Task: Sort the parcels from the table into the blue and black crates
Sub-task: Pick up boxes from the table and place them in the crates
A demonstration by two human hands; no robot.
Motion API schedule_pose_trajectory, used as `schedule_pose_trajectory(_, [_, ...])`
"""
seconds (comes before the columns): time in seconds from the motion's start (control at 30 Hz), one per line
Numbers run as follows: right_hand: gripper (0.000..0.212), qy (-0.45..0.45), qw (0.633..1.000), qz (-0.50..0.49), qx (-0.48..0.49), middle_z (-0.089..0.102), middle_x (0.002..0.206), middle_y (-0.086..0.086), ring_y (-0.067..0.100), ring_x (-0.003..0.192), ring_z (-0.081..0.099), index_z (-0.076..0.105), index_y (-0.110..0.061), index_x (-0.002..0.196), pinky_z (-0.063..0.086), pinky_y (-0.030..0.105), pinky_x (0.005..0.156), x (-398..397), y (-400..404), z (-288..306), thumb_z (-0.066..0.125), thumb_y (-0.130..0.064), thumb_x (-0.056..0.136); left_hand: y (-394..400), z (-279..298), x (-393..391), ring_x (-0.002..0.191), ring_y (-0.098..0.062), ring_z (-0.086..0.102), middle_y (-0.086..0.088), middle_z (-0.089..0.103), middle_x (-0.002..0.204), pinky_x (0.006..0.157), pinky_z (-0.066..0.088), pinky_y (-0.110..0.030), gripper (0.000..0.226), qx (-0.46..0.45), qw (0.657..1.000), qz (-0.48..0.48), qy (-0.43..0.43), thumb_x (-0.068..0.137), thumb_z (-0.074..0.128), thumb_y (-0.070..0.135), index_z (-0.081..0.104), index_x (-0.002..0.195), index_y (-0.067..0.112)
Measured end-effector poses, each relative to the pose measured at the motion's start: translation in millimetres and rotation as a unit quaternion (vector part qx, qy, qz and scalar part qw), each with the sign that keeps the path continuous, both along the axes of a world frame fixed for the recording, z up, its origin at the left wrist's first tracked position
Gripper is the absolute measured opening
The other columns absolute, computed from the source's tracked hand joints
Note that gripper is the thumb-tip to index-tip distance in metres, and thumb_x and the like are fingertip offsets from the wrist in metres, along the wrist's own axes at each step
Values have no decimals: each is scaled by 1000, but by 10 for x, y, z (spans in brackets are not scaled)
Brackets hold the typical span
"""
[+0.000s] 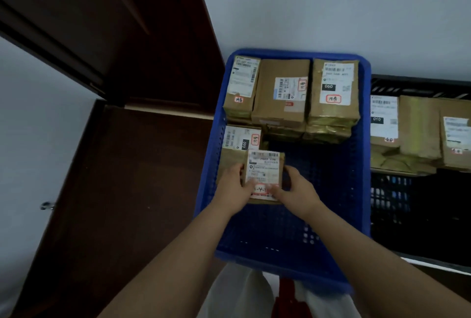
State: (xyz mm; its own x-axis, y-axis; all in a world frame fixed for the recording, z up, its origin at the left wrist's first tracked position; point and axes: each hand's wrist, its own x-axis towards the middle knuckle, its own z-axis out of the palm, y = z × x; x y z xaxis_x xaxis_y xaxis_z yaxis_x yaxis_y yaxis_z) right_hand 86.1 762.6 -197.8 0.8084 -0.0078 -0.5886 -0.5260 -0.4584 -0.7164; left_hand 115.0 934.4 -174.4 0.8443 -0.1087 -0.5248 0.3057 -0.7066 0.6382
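While both hands reach into the blue crate (362,164), a small brown parcel (265,177) sits between them, label side up, near the crate's left wall and about midway along it. The left hand (233,186) grips the parcel's left edge, fingers curled onto the white label, and the right hand (295,191) grips its right edge and near corner, thumb lying over the label's lower part. Whether the parcel already rests on something below cannot be told. Just beyond it, against the left wall, lies another labelled parcel (240,139), partly covered by the held one. Along the crate's far edge three larger parcels stand in a row on top of others: one in the far left corner (242,85), one in the middle (281,93), and one in the far right corner (334,90). Touching the blue crate's right side is the black crate (418,83), with several brown parcels (418,129) stacked toward its far edge.
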Motion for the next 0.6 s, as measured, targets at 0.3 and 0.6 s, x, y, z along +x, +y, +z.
schedule_pose_trajectory(0.3, [62,-39,998,-53,-9,59,129,0,18,113,58,34,-21,144,49,31,89,748,735,-241,66,-22,90,479,-242,735,111,-15,54,-7,54,130,81,39,-18,56,31,999,-2,-35,91,63,13,34,139,11])
schedule_pose_trajectory(0.6, [77,-14,996,32,-78,60,128,2,22,107,60,14,-29,153,50,31,84,883,914,-417,58,-13,92,625,-394,895,148,-35,-4,-6,8,162,115,2,-63,69,282,920,-267,-57,95,55,24,18,153,30])
